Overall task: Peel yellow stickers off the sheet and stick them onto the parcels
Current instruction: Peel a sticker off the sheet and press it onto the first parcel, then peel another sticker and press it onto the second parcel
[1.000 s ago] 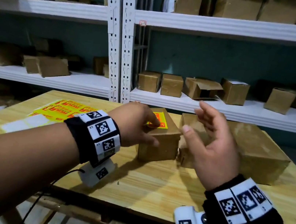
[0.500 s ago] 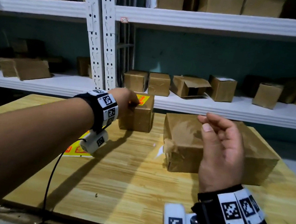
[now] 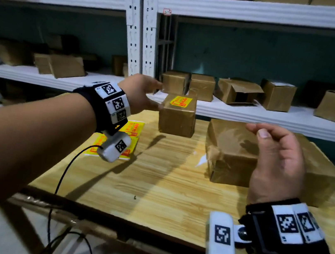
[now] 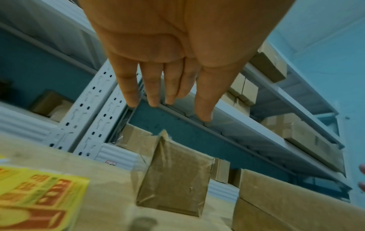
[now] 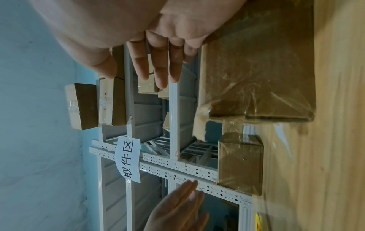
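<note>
A small brown parcel (image 3: 176,119) stands at the far edge of the wooden table (image 3: 154,181), with a yellow sticker (image 3: 180,101) on its top. My left hand (image 3: 159,96) hovers just left of it with its fingers spread, holding nothing; the left wrist view shows the fingers (image 4: 154,93) straight above the small parcel (image 4: 173,179). The yellow sticker sheet (image 3: 132,130) lies on the table under my left wrist. My right hand (image 3: 257,129) hangs loosely curled and empty over the large brown parcel (image 3: 232,154).
White metal shelving (image 3: 251,115) runs behind the table, loaded with several cardboard boxes (image 3: 238,91). A black cable (image 3: 63,176) hangs from my left wrist past the table's near edge. A paper sign (image 5: 128,159) is taped to the rack.
My left hand carried the small stickered parcel to the far side of the table and has now let go of it. My right hand stayed hovering over the large parcel.
</note>
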A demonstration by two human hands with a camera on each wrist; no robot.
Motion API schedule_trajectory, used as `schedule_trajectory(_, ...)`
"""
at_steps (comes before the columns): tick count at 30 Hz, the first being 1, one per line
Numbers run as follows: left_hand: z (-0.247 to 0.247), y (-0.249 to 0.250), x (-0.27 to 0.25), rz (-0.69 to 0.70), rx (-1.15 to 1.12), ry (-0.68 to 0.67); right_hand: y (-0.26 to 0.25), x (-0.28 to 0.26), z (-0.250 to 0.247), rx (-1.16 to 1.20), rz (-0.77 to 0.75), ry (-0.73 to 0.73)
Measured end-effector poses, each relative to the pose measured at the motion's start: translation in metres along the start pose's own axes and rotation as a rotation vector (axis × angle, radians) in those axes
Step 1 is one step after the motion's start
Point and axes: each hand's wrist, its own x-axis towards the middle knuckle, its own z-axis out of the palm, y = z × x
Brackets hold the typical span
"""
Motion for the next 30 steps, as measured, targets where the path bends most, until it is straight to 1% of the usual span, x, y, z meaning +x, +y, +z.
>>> schedule_trajectory(2, -0.01, -0.013, -0.014, -0.054, -0.037, 0.008, -0.003, -0.002, 0.001, -0.008, -0.003, 0.024)
schedule_trajectory(4, -0.018, -0.028, -0.025, -0.102, -0.027, 0.006, -0.005, -0.003, 0.003, -0.008, 0.004, 0.059)
schedule_trajectory(8, -0.024, -0.063, -0.047, -0.275, -0.079, -0.06, -0.015, -0.007, 0.012, 0.041, 0.035, 0.111)
schedule_trajectory(11, -0.019, -0.082, -0.061, -0.375, -0.05, -0.168, -0.03, -0.009, 0.027, 0.058, 0.055, 0.085)
schedule_trajectory(13, -0.017, -0.085, -0.069, -0.425, -0.025, -0.195, -0.039, -0.01, 0.045, 0.154, 0.106, 0.053)
schedule_trajectory(15, -0.017, -0.089, -0.069, -0.441, 0.017, -0.191, -0.041, -0.01, 0.07, 0.262, 0.198, 0.003)
schedule_trajectory(17, -0.021, -0.089, -0.068, -0.454, 0.03, -0.182, -0.036, -0.009, 0.098, 0.324, 0.314, -0.079)
schedule_trajectory(21, -0.024, -0.09, -0.062, -0.504, 0.112, -0.155, -0.008, -0.009, 0.147, 0.329, 0.623, -0.267)
schedule_trajectory(24, -0.021, -0.094, -0.055, -0.552, 0.129, -0.164, 0.02, -0.015, 0.159, 0.376, 0.904, -0.389)
schedule_trajectory(26, -0.019, -0.098, -0.051, -0.58, 0.094, -0.151, 0.034, -0.018, 0.159, 0.434, 1.055, -0.463)
schedule_trajectory(28, -0.016, -0.1, -0.047, -0.595, 0.065, -0.135, 0.044, -0.018, 0.159, 0.482, 1.158, -0.486)
schedule_trajectory(30, -0.015, -0.099, -0.046, -0.601, 0.073, -0.121, 0.046, -0.018, 0.159, 0.525, 1.217, -0.469)
